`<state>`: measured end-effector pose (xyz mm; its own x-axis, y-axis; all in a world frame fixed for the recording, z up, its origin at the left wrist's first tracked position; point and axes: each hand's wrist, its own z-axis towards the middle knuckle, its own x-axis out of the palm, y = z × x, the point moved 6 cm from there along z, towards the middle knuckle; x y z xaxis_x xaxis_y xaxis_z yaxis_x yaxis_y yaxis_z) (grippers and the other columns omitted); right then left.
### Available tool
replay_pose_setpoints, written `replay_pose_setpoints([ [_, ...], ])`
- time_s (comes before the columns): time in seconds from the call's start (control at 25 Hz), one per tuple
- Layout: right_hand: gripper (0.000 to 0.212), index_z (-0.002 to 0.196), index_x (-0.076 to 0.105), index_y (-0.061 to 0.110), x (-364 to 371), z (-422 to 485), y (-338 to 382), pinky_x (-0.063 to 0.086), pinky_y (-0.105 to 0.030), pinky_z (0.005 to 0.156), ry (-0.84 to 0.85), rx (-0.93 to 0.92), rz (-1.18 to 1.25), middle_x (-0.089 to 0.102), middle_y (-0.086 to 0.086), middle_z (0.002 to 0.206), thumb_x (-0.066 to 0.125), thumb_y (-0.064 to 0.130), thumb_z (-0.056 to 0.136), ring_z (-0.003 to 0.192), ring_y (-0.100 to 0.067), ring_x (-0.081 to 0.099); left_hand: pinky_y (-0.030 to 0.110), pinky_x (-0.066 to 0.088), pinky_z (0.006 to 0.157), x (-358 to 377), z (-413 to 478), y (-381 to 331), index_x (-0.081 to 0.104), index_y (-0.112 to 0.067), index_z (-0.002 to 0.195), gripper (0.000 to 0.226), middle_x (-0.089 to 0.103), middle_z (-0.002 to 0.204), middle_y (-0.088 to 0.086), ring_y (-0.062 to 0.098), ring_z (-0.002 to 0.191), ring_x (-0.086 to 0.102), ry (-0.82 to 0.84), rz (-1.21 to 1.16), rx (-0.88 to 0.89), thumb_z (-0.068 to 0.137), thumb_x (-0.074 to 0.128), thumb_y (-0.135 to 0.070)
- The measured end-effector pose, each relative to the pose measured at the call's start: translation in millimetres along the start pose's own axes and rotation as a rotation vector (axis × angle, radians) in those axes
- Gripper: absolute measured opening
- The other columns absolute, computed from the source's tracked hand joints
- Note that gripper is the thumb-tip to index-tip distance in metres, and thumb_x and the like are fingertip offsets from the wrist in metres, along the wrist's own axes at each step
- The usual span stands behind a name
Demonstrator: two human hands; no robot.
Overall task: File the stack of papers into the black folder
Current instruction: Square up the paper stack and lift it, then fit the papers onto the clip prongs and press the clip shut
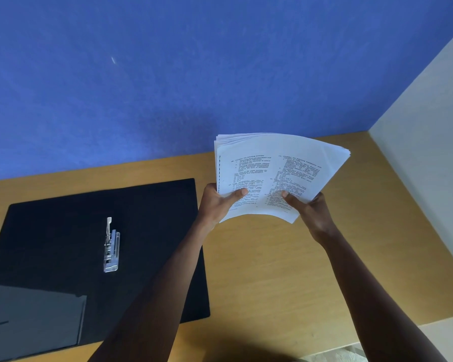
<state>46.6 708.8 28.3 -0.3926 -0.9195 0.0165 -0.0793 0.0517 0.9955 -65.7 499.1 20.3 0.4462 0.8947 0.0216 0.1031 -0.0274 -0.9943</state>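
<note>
Behind everything I see a blue wall point(168, 74) filling the upper view, meeting a pale cream wall point(429, 126) at the right corner. Below them runs the desk point(259, 270), a tan wood-grain surface. On its left side the black folder point(63, 231) lies open and flat, with a grey inner pocket point(32, 317) at its near left corner and a silver metal clip mechanism point(111, 246) along its middle. To the right of the folder, lifted clear of the desk, is the stack of papers point(280, 173), printed in two columns, its sheets fanned slightly at the far edge and bowed. My left hand point(217, 202) has its grip closed on the stack's near left corner, thumb on top; my right hand point(311, 210) is clamped the same way on the near right corner.
</note>
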Motion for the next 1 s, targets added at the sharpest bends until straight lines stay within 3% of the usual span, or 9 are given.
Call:
replay_pose_setpoints([
  [0.12, 0.021, 0.108, 0.076, 0.023, 0, 0, 2, 0.060, -0.043, 0.087, -0.017, 0.022, -0.034, 0.078, -0.001, 0.111, 0.075, 0.014, 0.088, 0.104, -0.021, 0.074, 0.037, 0.059, 0.086, -2, 1, -3, 0.076, -0.037, 0.091, 0.018, 0.078, 0.097, -0.014, 0.012, 0.094, 0.074, -0.020, 0.016, -0.019, 0.077, 0.083, -0.027],
  [0.24, 0.019, 0.106, 0.077, 0.016, 3, -3, 10, 0.062, -0.044, 0.082, 0.020, 0.036, -0.053, 0.079, -0.004, 0.108, 0.076, 0.015, 0.088, 0.099, -0.025, 0.076, 0.034, 0.061, 0.085, -9, -2, -9, 0.076, -0.033, 0.097, 0.023, 0.078, 0.102, -0.011, 0.011, 0.097, 0.074, 0.017, -0.008, -0.057, 0.076, 0.084, -0.028],
  [0.32, 0.018, 0.105, 0.078, 0.014, 11, -5, 15, 0.064, -0.043, 0.079, 0.081, 0.062, -0.043, 0.079, -0.007, 0.107, 0.076, 0.014, 0.087, 0.095, -0.028, 0.077, 0.030, 0.059, 0.086, -18, -7, -9, 0.076, -0.027, 0.104, 0.030, 0.077, 0.106, -0.009, 0.010, 0.101, 0.073, 0.074, -0.027, -0.126, 0.075, 0.084, -0.028],
  [0.44, 0.023, 0.110, 0.076, 0.009, 36, -11, 17, 0.063, -0.043, 0.076, 0.168, 0.122, 0.021, 0.078, -0.012, 0.109, 0.076, 0.012, 0.087, 0.094, -0.033, 0.076, 0.036, 0.055, 0.094, -42, -27, 0, 0.074, -0.016, 0.112, 0.043, 0.077, 0.111, -0.002, 0.014, 0.105, 0.072, 0.075, -0.068, -0.254, 0.072, 0.086, -0.026],
  [0.56, 0.026, 0.111, 0.074, 0.009, 66, -22, 11, 0.063, -0.041, 0.070, 0.193, 0.187, 0.067, 0.078, -0.013, 0.108, 0.076, 0.018, 0.086, 0.092, -0.035, 0.076, 0.039, 0.056, 0.092, -68, -55, 14, 0.076, -0.016, 0.109, 0.041, 0.077, 0.110, 0.002, 0.020, 0.105, 0.072, 0.039, -0.144, -0.369, 0.070, 0.087, -0.023],
  [0.8, 0.017, 0.103, 0.077, 0.007, 128, -51, -12, 0.062, -0.036, 0.061, 0.252, 0.277, 0.015, 0.079, -0.013, 0.099, 0.076, 0.012, 0.086, 0.084, -0.035, 0.077, 0.041, 0.060, 0.081, -119, -117, 41, 0.077, -0.016, 0.104, 0.032, 0.077, 0.107, 0.007, 0.026, 0.098, 0.074, -0.107, -0.246, -0.449, 0.073, 0.085, -0.015],
  [0.92, 0.019, 0.103, 0.076, 0.003, 154, -65, -18, 0.062, -0.037, 0.062, 0.269, 0.308, -0.020, 0.080, -0.014, 0.097, 0.075, 0.010, 0.086, 0.083, -0.035, 0.077, 0.038, 0.061, 0.079, -141, -143, 48, 0.071, -0.021, 0.113, 0.028, 0.077, 0.108, 0.000, 0.020, 0.098, 0.074, -0.267, -0.261, -0.385, 0.086, 0.074, -0.030],
  [1.0, 0.018, 0.103, 0.076, 0.003, 167, -74, -20, 0.062, -0.037, 0.062, 0.269, 0.335, -0.042, 0.080, -0.014, 0.096, 0.076, 0.010, 0.086, 0.083, -0.035, 0.077, 0.030, 0.061, 0.076, -152, -156, 51, 0.069, -0.020, 0.115, 0.028, 0.077, 0.106, -0.003, 0.013, 0.095, 0.074, -0.355, -0.206, -0.354, 0.095, 0.061, -0.037],
])
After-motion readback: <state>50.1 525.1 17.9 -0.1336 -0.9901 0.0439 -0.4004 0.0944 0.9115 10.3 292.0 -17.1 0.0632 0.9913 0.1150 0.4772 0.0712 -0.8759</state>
